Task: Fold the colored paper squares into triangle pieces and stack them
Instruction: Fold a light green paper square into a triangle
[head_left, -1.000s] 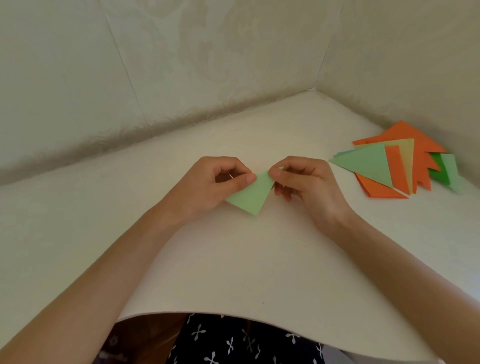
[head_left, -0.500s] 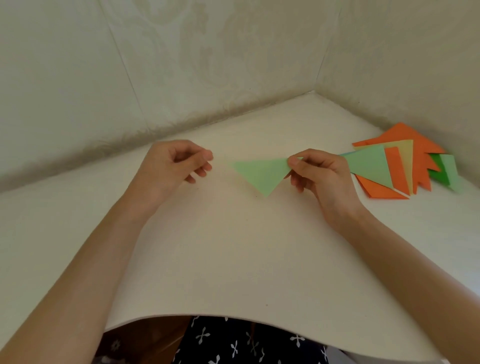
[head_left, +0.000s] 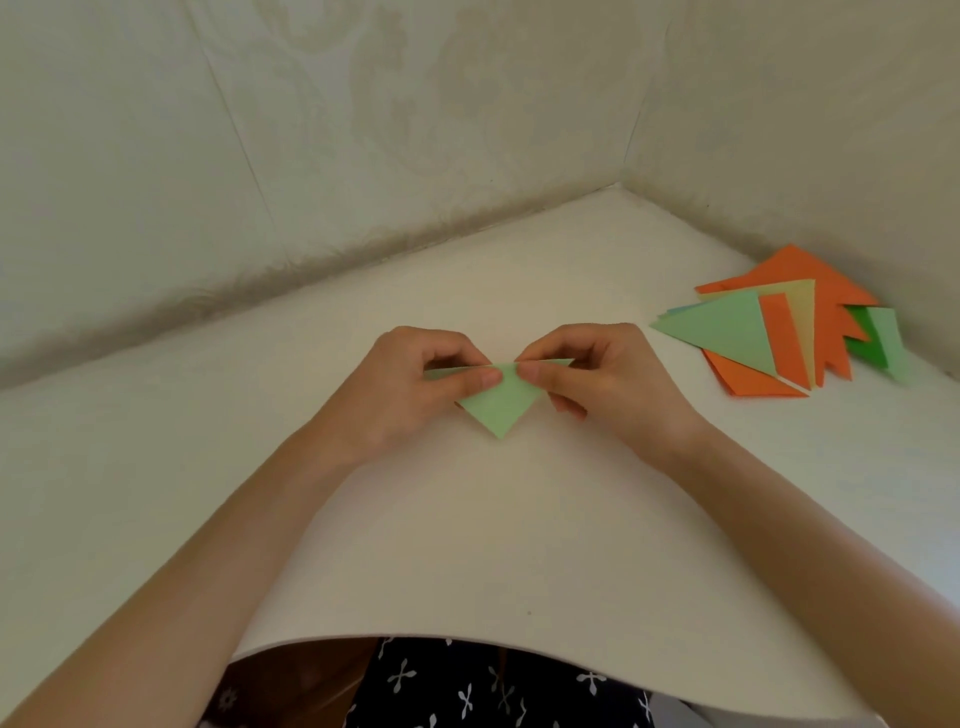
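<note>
noted near mid-worktop (head_left: 467, 545): green triangle (head_left: 500, 411), point toward the body, contact with the surface not determinable. left hand (head_left: 415, 387) clamped on its upper left corner, thumb on top; right hand (head_left: 597, 382) clamped likewise on the upper right corner. judged mid-fold. recommended: bring the corners together squarely, match edges before creasing, then press flat. pile (head_left: 727, 332) of folded pieces at far right, well apart.

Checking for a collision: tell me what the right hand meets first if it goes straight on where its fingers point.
Probably the left hand: its thumb lies just ahead of the right hand, both pinching the green triangle.
</note>
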